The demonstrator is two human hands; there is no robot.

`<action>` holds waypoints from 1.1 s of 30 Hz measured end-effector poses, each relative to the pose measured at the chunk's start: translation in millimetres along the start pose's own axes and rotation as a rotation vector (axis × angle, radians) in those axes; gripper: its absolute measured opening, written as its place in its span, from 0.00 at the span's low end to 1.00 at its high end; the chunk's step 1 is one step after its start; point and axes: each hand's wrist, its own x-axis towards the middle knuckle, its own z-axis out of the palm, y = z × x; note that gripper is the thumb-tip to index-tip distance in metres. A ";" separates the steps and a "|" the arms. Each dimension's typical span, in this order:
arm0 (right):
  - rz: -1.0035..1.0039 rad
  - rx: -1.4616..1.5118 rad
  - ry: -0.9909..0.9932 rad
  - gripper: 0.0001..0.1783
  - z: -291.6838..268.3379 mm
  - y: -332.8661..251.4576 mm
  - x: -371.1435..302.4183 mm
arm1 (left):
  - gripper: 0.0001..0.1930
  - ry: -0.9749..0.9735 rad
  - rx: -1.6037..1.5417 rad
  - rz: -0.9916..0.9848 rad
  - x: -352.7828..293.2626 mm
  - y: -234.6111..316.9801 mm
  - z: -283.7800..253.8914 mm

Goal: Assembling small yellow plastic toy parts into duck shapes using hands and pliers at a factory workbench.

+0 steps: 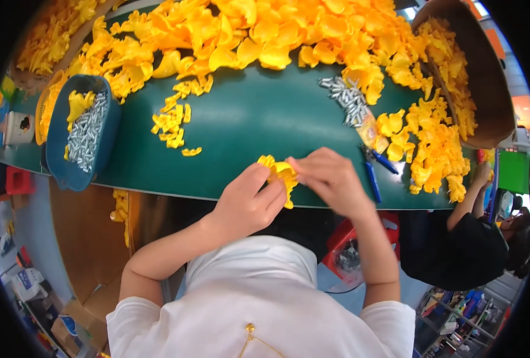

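Observation:
A yellow curved plastic part (284, 173) is held between my two hands, just over the near edge of the green table. My left hand (250, 201) is closed round its left side, fingers bent against it. From the right, my right hand (330, 179) pinches the part's upper edge with thumb and fingertips. Both palms hide some of the part. Left of my hands lie several small yellow plastic pieces (172, 126). To the right, blue-handled pliers (373, 170) rest on the table near a pile of small silver metal cylinders (349, 100).
A large heap of yellow plastic parts (265, 36) spans the table's far side. At left stands a blue basin (55, 143) holding silver cylinders. A brown box (485, 77) spills yellow parts at right. Another person in black (456, 247) sits at the right.

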 end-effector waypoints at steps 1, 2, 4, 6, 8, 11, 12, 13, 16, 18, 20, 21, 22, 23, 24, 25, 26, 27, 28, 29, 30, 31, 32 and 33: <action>0.055 0.027 0.014 0.17 4.9 -6.0 -6.3 | 0.08 0.013 0.001 0.008 -1.9 0.9 0.9; 0.061 0.015 0.010 0.15 4.9 -9.3 -7.4 | 0.08 0.035 -0.008 0.004 -3.9 1.3 3.0; 0.048 0.001 -0.044 0.11 -4.9 -9.9 -2.5 | 0.08 0.056 -0.007 0.011 -3.2 1.7 5.1; 0.038 -0.085 -0.076 0.10 -23.7 -0.9 21.8 | 0.11 0.011 -0.037 -0.002 -4.0 1.7 -0.1; 0.121 -0.227 0.211 0.09 -36.9 13.5 56.5 | 0.14 -0.029 -0.055 -0.031 -3.9 4.4 -6.3; 0.038 -0.517 0.479 0.06 -46.4 42.3 94.6 | 0.15 -0.173 0.012 -0.048 3.4 10.4 -17.3; 0.007 -0.546 0.515 0.06 -43.4 44.5 104.3 | 0.13 -0.203 0.045 -0.031 5.1 11.1 -21.7; -0.027 -0.564 0.541 0.05 -36.7 43.4 111.8 | 0.12 -0.241 0.082 -0.029 3.1 12.8 -25.5; 0.016 -0.604 0.492 0.06 -22.0 31.0 108.6 | 0.14 -0.251 0.087 -0.074 2.2 12.5 -27.8; 0.120 -0.612 0.443 0.06 -12.5 31.9 109.5 | 0.14 -0.256 0.075 -0.092 -1.9 11.3 -29.4; 0.165 -0.861 0.426 0.07 -2.8 41.1 113.3 | 0.14 -0.190 0.074 -0.184 -6.7 10.4 -27.6; 0.169 -0.864 0.425 0.07 -2.0 43.2 109.7 | 0.14 -0.190 0.069 -0.182 -7.6 10.1 -25.0; 0.159 -0.869 0.427 0.08 -1.3 42.8 106.8 | 0.15 -0.154 0.081 -0.146 -7.6 7.8 -21.6; 0.151 -0.876 0.428 0.09 -1.0 42.1 102.4 | 0.15 -0.117 0.091 -0.108 -6.8 5.3 -19.0; 0.154 -0.881 0.425 0.09 -2.6 40.2 94.7 | 0.15 -0.115 0.086 -0.109 -5.0 2.7 -17.4; 0.091 -0.792 0.436 0.09 -5.6 36.8 82.1 | 0.14 -0.102 0.092 -0.083 -2.7 1.4 -15.5; 0.028 -0.698 0.442 0.09 -5.3 32.8 70.6 | 0.14 -0.093 0.099 -0.061 -1.4 0.4 -14.2; 0.033 -0.700 0.433 0.09 -3.2 29.2 60.6 | 0.14 -0.094 0.091 -0.067 0.1 -0.6 -12.4; 0.046 -0.643 0.415 0.09 -1.6 25.0 48.1 | 0.15 -0.101 0.051 -0.072 2.2 -0.2 -10.7; 0.057 -0.582 0.398 0.10 0.6 21.5 38.2 | 0.17 -0.109 0.014 -0.078 4.0 -1.1 -9.0; 0.076 -0.592 0.365 0.09 2.6 16.0 31.0 | 0.17 -0.105 0.044 -0.058 6.2 -2.0 -8.5; 0.085 -0.597 0.365 0.09 3.0 14.0 27.2 | 0.17 -0.105 0.034 -0.054 7.4 -1.9 -6.2; 0.081 -0.552 0.368 0.10 3.4 12.6 24.4 | 0.16 -0.087 0.015 -0.053 8.4 -1.5 -4.0; 0.075 -0.506 0.373 0.10 2.8 11.8 22.7 | 0.16 -0.068 -0.002 -0.053 9.4 -1.2 -2.4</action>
